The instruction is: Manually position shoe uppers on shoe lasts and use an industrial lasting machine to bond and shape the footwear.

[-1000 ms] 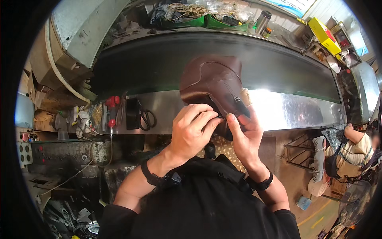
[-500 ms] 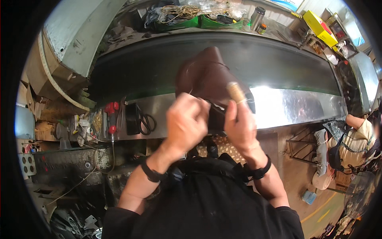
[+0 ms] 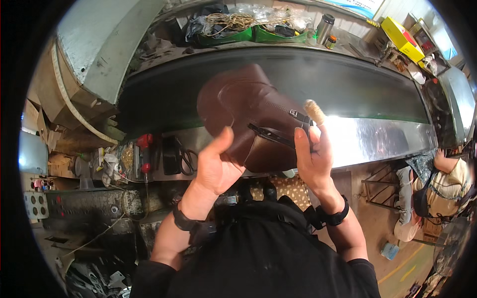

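Observation:
A dark brown leather boot upper (image 3: 236, 111) is held up over the front edge of the bench, tilted, with stitched seams, a metal zip pull (image 3: 293, 113) and a dark zip along an opening. My left hand (image 3: 216, 166) holds its near left side, thumb at the edge and fingers hidden beneath the leather. My right hand (image 3: 315, 154) grips its right end by the zips, thumb in front. One finger of that hand wears a tan wrapping (image 3: 313, 111) and points up, away from the leather.
Beneath the boot upper runs a dark conveyor belt (image 3: 357, 89) with a shiny metal ledge (image 3: 377, 144). Scissors (image 3: 189, 161) and a red power tool (image 3: 145, 151) lie at left. Green bins (image 3: 228, 37) and a steel flask (image 3: 325, 27) stand behind. A co-worker (image 3: 442, 188) is at far right.
The boot upper has turned and shifted left and nearer, so its zips now show. My left hand has gone from a closed fist to a hold under its edge; my right hand has moved slightly right.

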The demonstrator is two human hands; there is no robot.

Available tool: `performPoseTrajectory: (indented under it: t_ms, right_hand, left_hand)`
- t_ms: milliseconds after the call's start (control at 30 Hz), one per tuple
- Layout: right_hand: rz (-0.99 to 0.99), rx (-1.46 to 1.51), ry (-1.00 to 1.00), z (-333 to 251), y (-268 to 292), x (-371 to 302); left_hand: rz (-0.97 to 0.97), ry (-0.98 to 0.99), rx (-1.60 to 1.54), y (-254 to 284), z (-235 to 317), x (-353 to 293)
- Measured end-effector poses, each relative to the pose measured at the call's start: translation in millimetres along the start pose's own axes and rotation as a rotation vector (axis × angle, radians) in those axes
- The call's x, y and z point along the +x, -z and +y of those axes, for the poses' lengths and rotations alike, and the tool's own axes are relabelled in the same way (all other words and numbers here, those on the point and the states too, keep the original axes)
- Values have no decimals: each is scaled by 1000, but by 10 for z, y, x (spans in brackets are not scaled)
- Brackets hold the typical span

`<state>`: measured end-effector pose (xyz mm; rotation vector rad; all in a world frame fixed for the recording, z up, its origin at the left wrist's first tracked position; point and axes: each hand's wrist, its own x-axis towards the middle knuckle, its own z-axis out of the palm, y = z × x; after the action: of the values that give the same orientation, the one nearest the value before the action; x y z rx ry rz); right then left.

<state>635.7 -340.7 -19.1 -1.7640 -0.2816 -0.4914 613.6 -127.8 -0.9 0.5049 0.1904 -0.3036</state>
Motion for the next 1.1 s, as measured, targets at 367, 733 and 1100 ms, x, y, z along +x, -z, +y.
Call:
performPoseTrajectory:
  t_ms: [367, 733, 1100]
  right_hand:
    - [-496, -297, 454, -370, 65, 265]
    - [-645, -256, 581, -325, 9, 287]
    - [-882, -194, 447, -376, 6, 305]
  left_hand:
    - [-25, -265, 849, -24, -78, -93]
    - [93, -245, 742, -75, -82, -140]
    - [-3, -107, 864, 94, -132, -166]
